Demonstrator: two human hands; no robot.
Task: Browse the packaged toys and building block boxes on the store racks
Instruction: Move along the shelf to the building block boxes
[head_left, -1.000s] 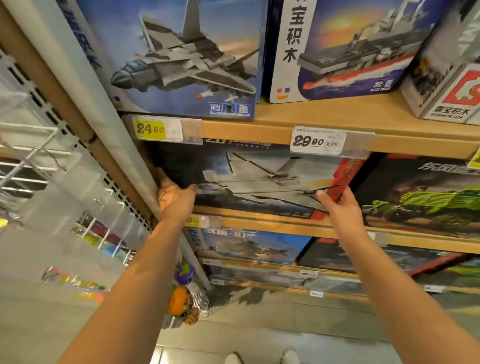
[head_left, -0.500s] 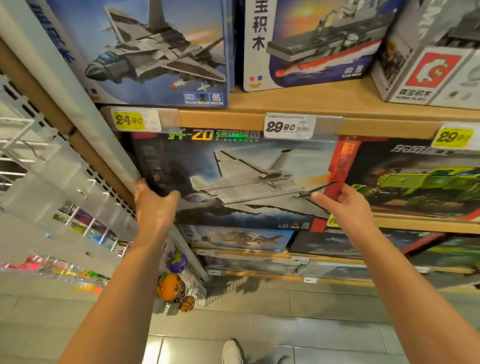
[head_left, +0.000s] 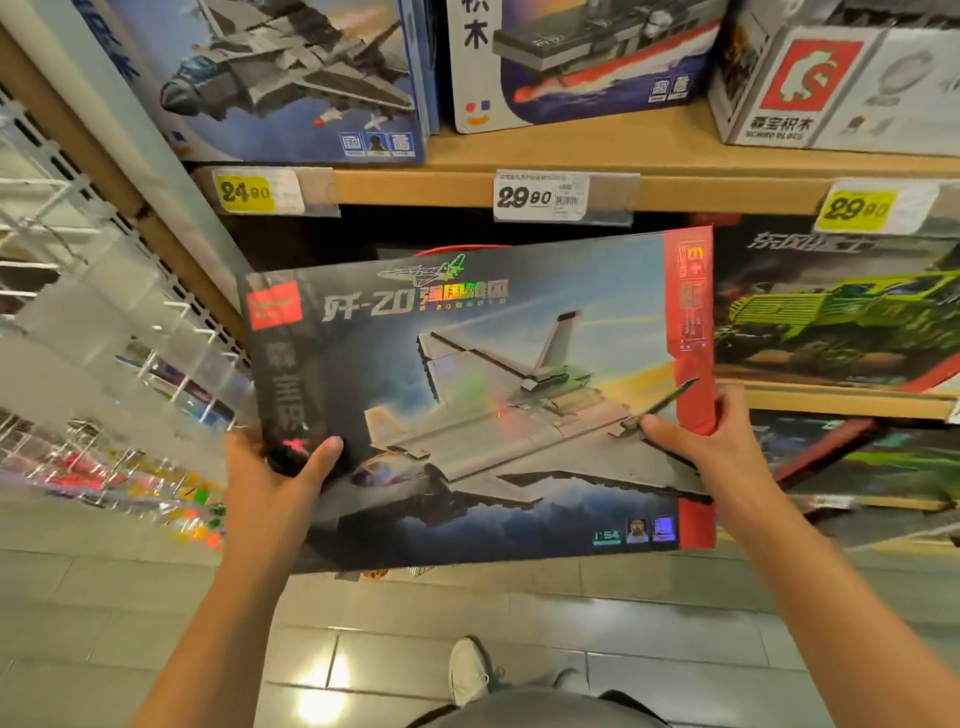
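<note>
The left hand (head_left: 275, 478) grips the lower left edge of the jet building-block box (head_left: 483, 395), thumb lying across its front. The right hand (head_left: 701, 441) clamps the right edge at the red side strip, thumb on the front. The box hangs clear of the rack, in open air above the tiled floor (head_left: 104, 623), its top edge just below the wooden shelf (head_left: 571, 156) with the white 29.90 price tag (head_left: 543, 196). A green truck box (head_left: 841, 317) stands on the rack to the right; a white wire rack (head_left: 78, 291) flanks the left.
</note>
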